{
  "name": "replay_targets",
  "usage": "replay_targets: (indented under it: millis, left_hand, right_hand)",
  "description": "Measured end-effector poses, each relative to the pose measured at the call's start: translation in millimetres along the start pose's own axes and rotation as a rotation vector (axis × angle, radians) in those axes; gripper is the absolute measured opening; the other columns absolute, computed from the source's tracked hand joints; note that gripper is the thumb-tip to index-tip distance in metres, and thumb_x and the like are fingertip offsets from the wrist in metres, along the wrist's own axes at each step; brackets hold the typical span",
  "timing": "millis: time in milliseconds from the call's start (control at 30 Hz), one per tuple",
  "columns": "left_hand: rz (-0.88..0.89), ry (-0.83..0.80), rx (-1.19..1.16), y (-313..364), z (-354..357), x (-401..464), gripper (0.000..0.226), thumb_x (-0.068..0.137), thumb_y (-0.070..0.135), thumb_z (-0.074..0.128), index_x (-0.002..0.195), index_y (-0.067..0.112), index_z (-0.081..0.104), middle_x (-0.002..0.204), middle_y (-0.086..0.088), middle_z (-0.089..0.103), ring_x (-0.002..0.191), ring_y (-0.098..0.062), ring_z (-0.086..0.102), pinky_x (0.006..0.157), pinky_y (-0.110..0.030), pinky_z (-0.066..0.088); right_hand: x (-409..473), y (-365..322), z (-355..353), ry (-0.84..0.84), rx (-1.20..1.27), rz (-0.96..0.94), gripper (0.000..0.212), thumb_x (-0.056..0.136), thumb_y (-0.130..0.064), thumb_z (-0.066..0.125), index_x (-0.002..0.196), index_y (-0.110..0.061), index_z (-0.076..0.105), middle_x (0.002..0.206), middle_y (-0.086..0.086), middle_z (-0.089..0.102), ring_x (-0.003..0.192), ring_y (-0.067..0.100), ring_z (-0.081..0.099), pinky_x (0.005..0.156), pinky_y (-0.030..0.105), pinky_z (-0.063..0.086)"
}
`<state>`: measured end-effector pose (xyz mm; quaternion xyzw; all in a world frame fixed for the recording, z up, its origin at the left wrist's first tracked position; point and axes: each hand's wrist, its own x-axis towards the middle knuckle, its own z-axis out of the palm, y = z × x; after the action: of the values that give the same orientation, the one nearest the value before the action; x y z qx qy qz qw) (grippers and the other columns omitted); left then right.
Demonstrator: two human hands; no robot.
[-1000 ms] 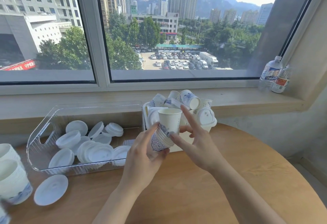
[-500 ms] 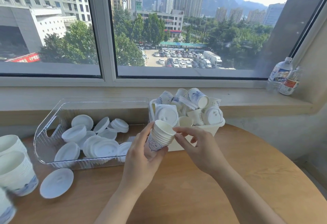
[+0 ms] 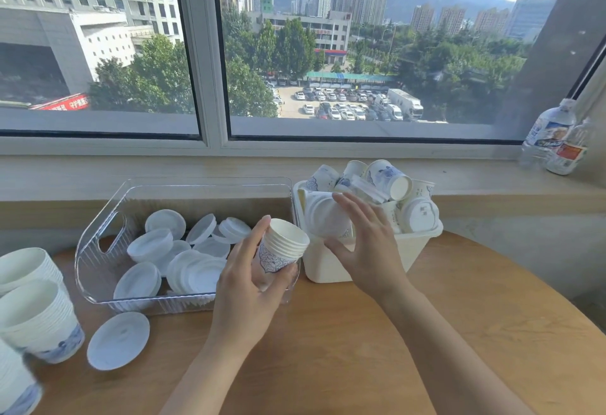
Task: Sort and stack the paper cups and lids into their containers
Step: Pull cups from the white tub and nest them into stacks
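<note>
My left hand [image 3: 247, 286] grips a small stack of nested paper cups [image 3: 282, 246] with a blue pattern, tilted to the right, just in front of the bins. My right hand [image 3: 367, 247] reaches over the front rim of the white bin [image 3: 419, 247], fingers spread, touching a white lid [image 3: 323, 217] that leans inside it. That bin is heaped with loose cups [image 3: 388, 178] and lids. To its left, a clear plastic bin [image 3: 98, 270] contains several white lids [image 3: 183, 260].
One loose lid [image 3: 118, 339] lies on the wooden table in front of the clear bin. Tall stacks of cups [image 3: 36, 313] stand at the left edge. Two plastic bottles [image 3: 554, 139] stand on the window sill at far right.
My right hand pushed a cup down onto the stack in my left hand, then let go and moved right to the white bin. The stack shifted slightly left.
</note>
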<state>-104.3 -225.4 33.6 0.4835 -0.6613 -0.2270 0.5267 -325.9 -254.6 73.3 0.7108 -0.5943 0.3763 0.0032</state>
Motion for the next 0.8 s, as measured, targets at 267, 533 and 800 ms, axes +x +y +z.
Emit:
replay_targets:
  millis: [267, 533, 800]
  left_hand:
    - [0.002, -0.016, -0.015, 2, 2, 0, 0.077, 0.080, 0.062, 0.068, 0.151, 0.052, 0.040, 0.138, 0.019, 0.059, 0.129, -0.005, 0.055, 0.099, -0.044, 0.056]
    - [-0.007, -0.015, -0.038, 3, -3, 1, 0.078, 0.079, 0.063, 0.068, 0.151, 0.050, 0.042, 0.138, 0.019, 0.060, 0.131, -0.009, 0.055, 0.101, -0.048, 0.055]
    - [-0.001, -0.008, -0.024, 5, -12, 0, 0.077, 0.081, 0.057, 0.071, 0.152, 0.049, 0.041, 0.139, 0.020, 0.058, 0.128, -0.005, 0.056, 0.102, -0.040, 0.054]
  right_hand:
    - [2, 0, -2, 0.050, 0.035, -0.013, 0.068, 0.086, -0.024, 0.082, 0.147, -0.028, 0.051, 0.142, -0.010, 0.056, 0.128, 0.012, 0.047, 0.107, 0.028, 0.036]
    - [0, -5, -10, 0.112, 0.331, 0.075, 0.054, 0.090, -0.009, 0.078, 0.136, -0.029, 0.060, 0.111, -0.013, 0.064, 0.101, 0.006, 0.062, 0.081, 0.016, 0.049]
    - [-5, -10, -1, 0.015, 0.428, 0.102, 0.030, 0.093, -0.009, 0.074, 0.111, -0.033, 0.070, 0.090, -0.016, 0.070, 0.088, 0.013, 0.064, 0.075, 0.023, 0.047]
